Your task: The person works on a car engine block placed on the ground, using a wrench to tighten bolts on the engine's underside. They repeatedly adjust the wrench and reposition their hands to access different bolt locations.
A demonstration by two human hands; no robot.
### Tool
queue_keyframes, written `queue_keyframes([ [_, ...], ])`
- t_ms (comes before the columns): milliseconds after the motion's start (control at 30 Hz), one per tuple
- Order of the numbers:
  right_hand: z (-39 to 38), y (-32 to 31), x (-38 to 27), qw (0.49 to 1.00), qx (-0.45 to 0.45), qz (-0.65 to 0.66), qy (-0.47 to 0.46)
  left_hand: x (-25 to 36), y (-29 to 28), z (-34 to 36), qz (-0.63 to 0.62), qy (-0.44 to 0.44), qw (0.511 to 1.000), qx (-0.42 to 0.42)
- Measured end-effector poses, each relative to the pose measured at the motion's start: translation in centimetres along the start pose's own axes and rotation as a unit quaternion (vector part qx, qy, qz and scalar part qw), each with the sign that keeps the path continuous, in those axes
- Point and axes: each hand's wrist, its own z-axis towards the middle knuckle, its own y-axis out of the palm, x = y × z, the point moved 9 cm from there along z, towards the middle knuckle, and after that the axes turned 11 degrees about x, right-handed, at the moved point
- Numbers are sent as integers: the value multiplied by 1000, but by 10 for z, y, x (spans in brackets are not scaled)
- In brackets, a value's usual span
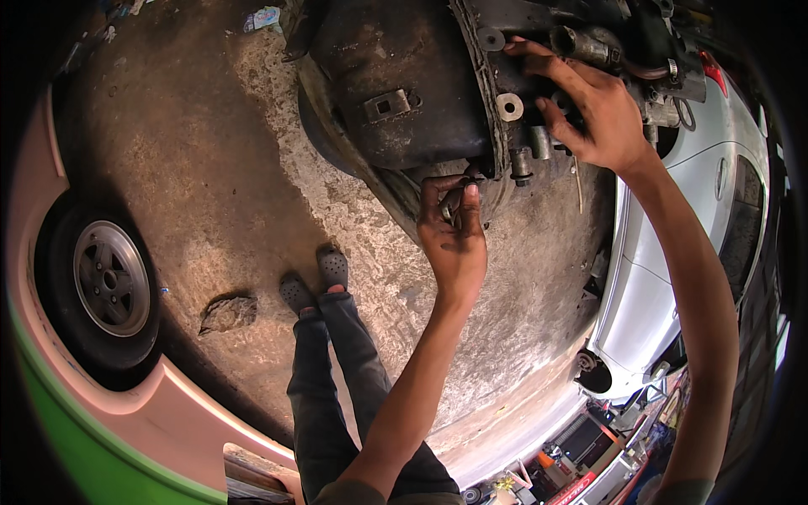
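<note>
A dark, greasy engine or gearbox assembly (396, 76) takes up the top middle of the view. My left hand (454, 240) is at its lower edge, thumb and fingertips pinched together against a small dark piece too hidden to name. To the right, my right hand (602, 114) lies over the assembly with fingers apart and nothing visible in its grasp. Its index fingertip comes close to a dark round washer (491, 39). Below that, a pale washer (509, 107) sits on the flange. A bolt-like metal fitting (521, 165) juts down between the two hands.
A pinkish and green car body with a wheel (109, 278) stands at left. A silver car (640, 278) is parked at right. A crumpled dark lump (228, 313) lies on the stained concrete floor (210, 185). Boxes and tools (581, 442) fill the lower right.
</note>
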Motion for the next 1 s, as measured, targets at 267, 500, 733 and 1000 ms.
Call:
queue_keyframes([
  [267, -1, 1, 1, 1000, 6, -2, -2, 10, -14, 7, 66, 69, 995, -3],
  [500, 0, -1, 0, 1000, 2, 1, 1, 4, -3, -1, 60, 48, 996, -36],
  [733, -1, -1, 2, 1000, 7, 7, 10, 1, 0, 0, 56, 41, 997, -23],
  [1000, 0, -1, 1, 1000, -1, 5, 10, -24, -3, 9, -11, -109, 994, 1],
])
